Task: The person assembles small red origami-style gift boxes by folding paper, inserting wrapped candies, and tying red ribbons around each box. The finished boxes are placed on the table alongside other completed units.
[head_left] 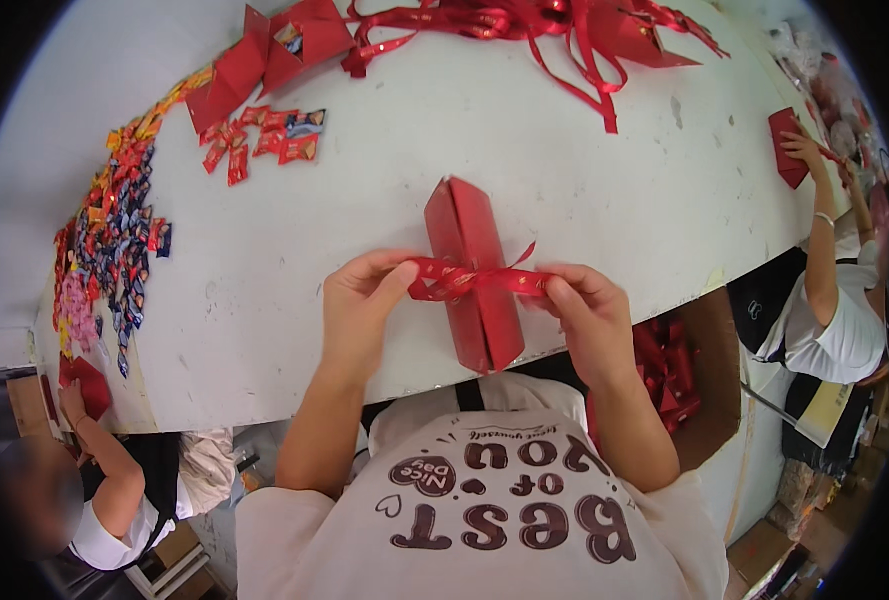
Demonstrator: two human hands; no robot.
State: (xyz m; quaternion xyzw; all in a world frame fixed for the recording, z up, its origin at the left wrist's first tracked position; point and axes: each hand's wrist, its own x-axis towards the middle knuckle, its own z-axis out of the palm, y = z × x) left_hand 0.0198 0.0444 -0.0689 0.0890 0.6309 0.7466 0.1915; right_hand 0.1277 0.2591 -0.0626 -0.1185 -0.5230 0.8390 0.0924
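Note:
A long red gift box [481, 240] lies near the table's front edge, its ends pointing away from and toward me. Red printed ribbon [457, 281] is tied around its middle in a knot or bow. My left hand [369, 297] pinches a loop of the ribbon on the left of the box. On the other side my right hand [587, 305] pinches the ribbon between thumb and fingers. One short ribbon tail sticks up beside the right hand. Both hands pull outward, level with the knot.
Red ribbons [485, 22] and open red boxes [310, 42] lie at the back. Wrapped sweets [115, 235] are heaped along the left edge, with a smaller group [265, 140] nearby. A cardboard carton [713, 370] of red boxes stands right. Co-workers handle red boxes on both sides.

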